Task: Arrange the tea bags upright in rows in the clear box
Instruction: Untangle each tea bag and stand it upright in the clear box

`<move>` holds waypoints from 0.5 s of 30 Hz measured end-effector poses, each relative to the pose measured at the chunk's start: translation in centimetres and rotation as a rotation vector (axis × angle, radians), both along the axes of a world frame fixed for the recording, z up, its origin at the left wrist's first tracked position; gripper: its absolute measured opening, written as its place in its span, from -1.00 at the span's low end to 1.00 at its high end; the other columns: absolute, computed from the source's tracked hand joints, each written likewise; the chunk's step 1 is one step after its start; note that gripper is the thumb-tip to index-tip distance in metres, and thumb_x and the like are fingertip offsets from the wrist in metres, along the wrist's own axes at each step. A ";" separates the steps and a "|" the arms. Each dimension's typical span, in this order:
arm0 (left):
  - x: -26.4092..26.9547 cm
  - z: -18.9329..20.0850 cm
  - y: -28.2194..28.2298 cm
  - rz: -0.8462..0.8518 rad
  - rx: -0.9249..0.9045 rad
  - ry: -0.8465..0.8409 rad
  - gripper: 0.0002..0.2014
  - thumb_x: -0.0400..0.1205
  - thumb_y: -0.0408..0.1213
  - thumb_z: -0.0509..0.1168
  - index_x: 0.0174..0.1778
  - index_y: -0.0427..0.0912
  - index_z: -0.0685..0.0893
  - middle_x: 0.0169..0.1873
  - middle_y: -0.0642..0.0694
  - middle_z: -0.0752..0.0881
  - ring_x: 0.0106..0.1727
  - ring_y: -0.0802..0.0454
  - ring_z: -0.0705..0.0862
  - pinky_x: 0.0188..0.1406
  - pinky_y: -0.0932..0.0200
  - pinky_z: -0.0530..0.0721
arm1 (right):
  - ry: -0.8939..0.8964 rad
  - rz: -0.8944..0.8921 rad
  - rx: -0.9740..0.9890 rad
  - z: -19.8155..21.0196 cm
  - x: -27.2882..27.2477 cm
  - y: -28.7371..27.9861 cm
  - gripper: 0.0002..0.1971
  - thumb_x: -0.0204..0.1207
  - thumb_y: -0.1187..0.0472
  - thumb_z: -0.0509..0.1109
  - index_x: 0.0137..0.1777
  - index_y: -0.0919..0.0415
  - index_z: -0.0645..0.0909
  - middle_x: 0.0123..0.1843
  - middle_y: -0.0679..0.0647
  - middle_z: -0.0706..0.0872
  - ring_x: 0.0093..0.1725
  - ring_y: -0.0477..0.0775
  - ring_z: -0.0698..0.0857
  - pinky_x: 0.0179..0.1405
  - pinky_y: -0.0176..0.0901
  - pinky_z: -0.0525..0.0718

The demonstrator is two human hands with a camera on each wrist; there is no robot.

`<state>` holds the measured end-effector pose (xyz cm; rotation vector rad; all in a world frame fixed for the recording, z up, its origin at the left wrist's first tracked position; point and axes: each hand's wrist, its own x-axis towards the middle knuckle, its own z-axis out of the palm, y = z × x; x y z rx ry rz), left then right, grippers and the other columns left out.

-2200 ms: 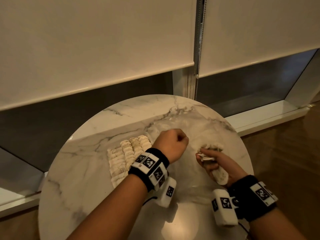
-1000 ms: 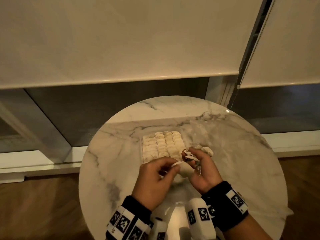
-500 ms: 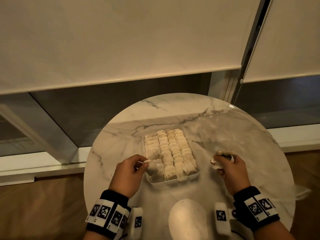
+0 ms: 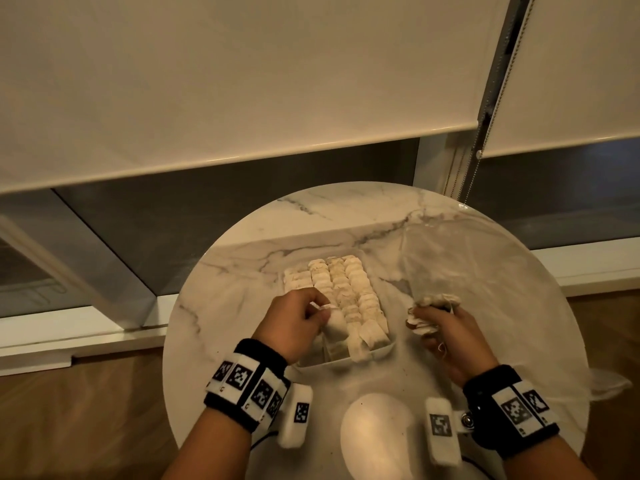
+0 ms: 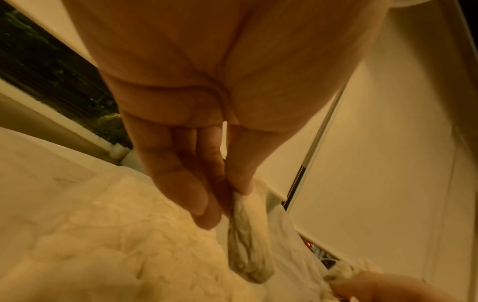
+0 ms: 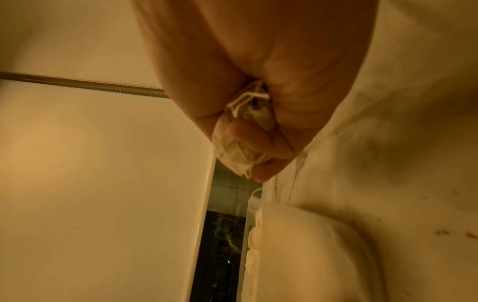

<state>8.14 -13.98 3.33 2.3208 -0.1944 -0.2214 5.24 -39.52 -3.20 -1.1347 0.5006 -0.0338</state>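
Note:
A clear box (image 4: 381, 353) sits mid-table, packed with several rows of pale tea bags (image 4: 353, 289) standing upright. My left hand (image 4: 298, 317) pinches one tea bag (image 4: 335, 323) by its top and holds it hanging over the box's near left part; the left wrist view shows that tea bag (image 5: 248, 241) dangling from thumb and fingertips (image 5: 199, 202) above the rows. To the right of the box, my right hand (image 4: 440, 327) grips a small bunch of tea bags (image 4: 433, 308) in its curled fingers, seen close in the right wrist view as a bunch (image 6: 240, 147) with strings.
The round marble table (image 4: 242, 289) stands before a window with roller blinds. A crumpled clear plastic bag (image 4: 467, 265) lies on the table's right side, its far end past the right hand. A bead chain (image 4: 485, 109) hangs at the upper right. Wooden floor surrounds the table.
The left hand took a tea bag from the right hand's bunch and carried it left over the box. The right hand drew away to the box's right side.

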 end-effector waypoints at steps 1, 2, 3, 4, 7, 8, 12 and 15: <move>0.2 0.1 -0.7 -0.014 0.009 0.026 -0.93 0.69 -0.24 0.38 -0.08 0.04 0.71 -0.33 -0.02 0.81 -0.31 0.10 0.78 -0.16 0.11 0.77 | 0.019 0.017 -0.016 -0.1 0.0 0.3 -0.84 0.52 0.45 0.45 -0.14 0.16 0.66 -0.26 0.15 0.75 -0.27 0.09 0.70 -0.63 -0.32 0.40; 0.3 0.0 -1.3 -0.030 0.022 0.060 -0.93 0.70 -0.25 0.36 -0.08 0.02 0.70 -0.32 -0.04 0.81 -0.31 0.09 0.79 -0.14 0.09 0.79 | 0.041 0.030 -0.034 -0.3 0.0 0.6 -0.85 0.51 0.44 0.46 -0.13 0.17 0.67 -0.24 0.18 0.76 -0.28 0.09 0.71 -0.63 -0.30 0.40; 0.5 -0.1 -1.8 -0.048 0.043 0.090 -0.93 0.70 -0.26 0.35 -0.07 -0.01 0.70 -0.31 -0.06 0.81 -0.32 0.07 0.80 -0.14 0.08 0.80 | 0.057 0.044 -0.047 -0.5 0.0 0.9 -0.86 0.51 0.44 0.46 -0.12 0.18 0.68 -0.23 0.20 0.76 -0.29 0.08 0.70 -0.62 -0.29 0.40; 0.6 -0.4 -2.1 -0.063 0.068 0.111 -0.94 0.71 -0.27 0.35 -0.04 -0.04 0.70 -0.29 -0.07 0.81 -0.32 0.05 0.80 -0.16 0.11 0.80 | 0.069 0.057 -0.057 -0.6 -0.1 1.1 -0.86 0.50 0.44 0.46 -0.12 0.19 0.68 -0.23 0.20 0.76 -0.31 0.07 0.69 -0.61 -0.29 0.40; 0.9 -1.1 -2.2 -0.076 0.178 0.108 -0.92 0.70 -0.27 0.35 0.05 -0.05 0.73 -0.18 -0.02 0.77 -0.28 0.06 0.76 -0.29 0.31 0.68 | 0.088 0.082 -0.075 -1.0 -0.5 1.2 -0.89 0.51 0.43 0.46 -0.08 0.22 0.68 -0.25 0.18 0.76 -0.34 0.05 0.67 -0.58 -0.28 0.43; 1.0 -1.3 -1.9 -0.071 0.227 0.089 -0.90 0.69 -0.26 0.35 0.07 -0.04 0.74 -0.14 -0.01 0.76 -0.23 0.08 0.73 -0.26 0.32 0.63 | 0.086 0.088 -0.077 -1.1 -0.6 1.2 -0.89 0.51 0.42 0.46 -0.07 0.22 0.68 -0.24 0.19 0.76 -0.32 0.06 0.68 -0.58 -0.28 0.44; 1.2 -1.9 0.0 -0.012 0.287 0.103 -0.91 0.66 -0.28 0.37 0.00 -0.02 0.75 -0.12 -0.09 0.80 -0.13 -0.01 0.77 -0.03 0.06 0.77 | 0.090 0.074 -0.077 -1.1 -0.7 0.6 -0.88 0.50 0.42 0.46 -0.07 0.20 0.68 -0.21 0.21 0.77 -0.31 0.06 0.70 -0.60 -0.29 0.45; 1.3 -2.3 1.3 0.007 0.304 0.131 -0.91 0.65 -0.29 0.38 -0.08 0.01 0.73 -0.19 -0.10 0.80 -0.19 -0.03 0.79 -0.06 -0.03 0.81 | 0.082 0.074 -0.057 -0.9 -0.6 0.4 -0.88 0.52 0.43 0.46 -0.07 0.20 0.67 -0.22 0.20 0.76 -0.33 0.05 0.71 -0.61 -0.31 0.44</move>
